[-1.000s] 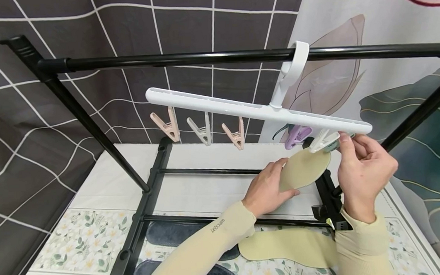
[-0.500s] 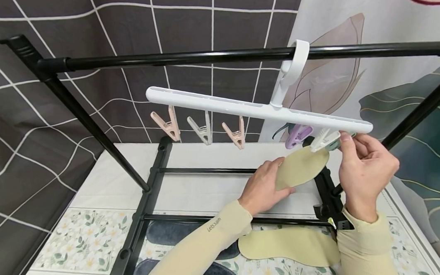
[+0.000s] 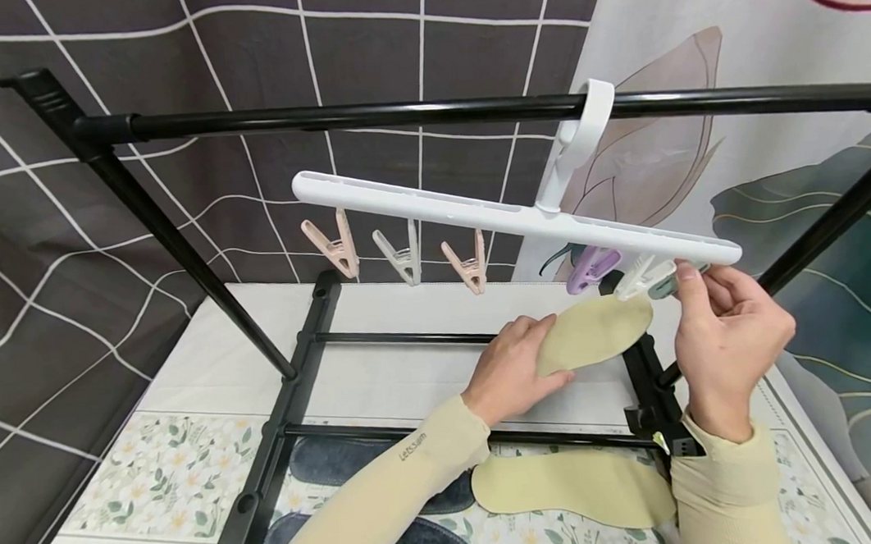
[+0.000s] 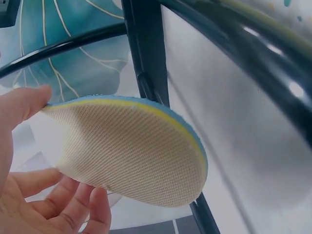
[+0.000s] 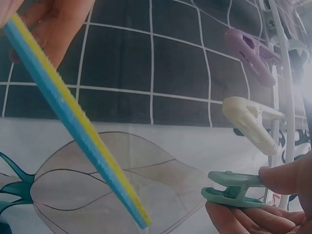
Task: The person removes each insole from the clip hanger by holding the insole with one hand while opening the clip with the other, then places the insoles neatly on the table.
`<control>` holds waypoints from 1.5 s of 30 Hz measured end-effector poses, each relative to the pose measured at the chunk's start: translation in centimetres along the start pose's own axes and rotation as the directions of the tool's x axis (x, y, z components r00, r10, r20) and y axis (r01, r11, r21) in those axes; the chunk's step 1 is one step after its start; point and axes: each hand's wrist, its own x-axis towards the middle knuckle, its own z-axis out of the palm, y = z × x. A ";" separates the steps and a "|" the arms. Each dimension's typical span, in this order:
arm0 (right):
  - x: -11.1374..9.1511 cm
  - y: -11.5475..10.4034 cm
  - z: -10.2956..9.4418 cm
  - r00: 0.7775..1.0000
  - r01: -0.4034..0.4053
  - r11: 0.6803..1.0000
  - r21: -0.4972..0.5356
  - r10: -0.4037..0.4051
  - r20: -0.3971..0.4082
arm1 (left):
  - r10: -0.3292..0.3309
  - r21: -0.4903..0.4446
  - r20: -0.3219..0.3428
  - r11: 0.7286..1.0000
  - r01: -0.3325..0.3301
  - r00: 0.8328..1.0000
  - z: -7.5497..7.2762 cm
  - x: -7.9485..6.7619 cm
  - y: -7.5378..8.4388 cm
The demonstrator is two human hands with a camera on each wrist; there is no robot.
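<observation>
My left hand (image 3: 510, 371) holds a pale yellow insole (image 3: 597, 329) by its edges, thumb on one side and fingers on the other. Its blue and yellow layered edge and woven face show in the left wrist view. A green clothespin (image 5: 231, 190) hangs at the right end of a white clip hanger (image 3: 417, 207). My right hand (image 3: 730, 339) pinches that clothespin between thumb and fingers. In the right wrist view the insole's free end is apart from the clothespin. Beside it hang a white clothespin (image 3: 641, 278) and a purple clothespin (image 3: 593, 269).
The hanger hooks over the top bar (image 3: 368, 116) of a black rack. Farther left hang pink and grey clothespins (image 3: 401, 257). Below, a second pale insole (image 3: 572, 488) and dark blue insoles (image 3: 342, 460) lie on the flowered table surface (image 3: 173, 475). Grid-patterned fabric (image 3: 247, 60) hangs behind.
My left hand has drawn the insole slightly left and down. My right hand and the hanger have shifted a little to the right, with the green clothespin still pinched.
</observation>
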 end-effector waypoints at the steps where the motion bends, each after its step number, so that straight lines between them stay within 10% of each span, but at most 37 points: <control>1: 0.0 0.0 0.0 1.000 0.001 1.000 0.005 -0.001 -0.001 | 0.005 0.005 -0.001 1.000 -0.005 1.000 -0.1 0.0 0.0; 45: 0.5 0.0 -0.6 0.999 0.034 0.999 0.007 -0.034 0.002 | 0.135 0.148 0.025 0.979 -0.138 0.990 -1.5 -2.9 0.0</control>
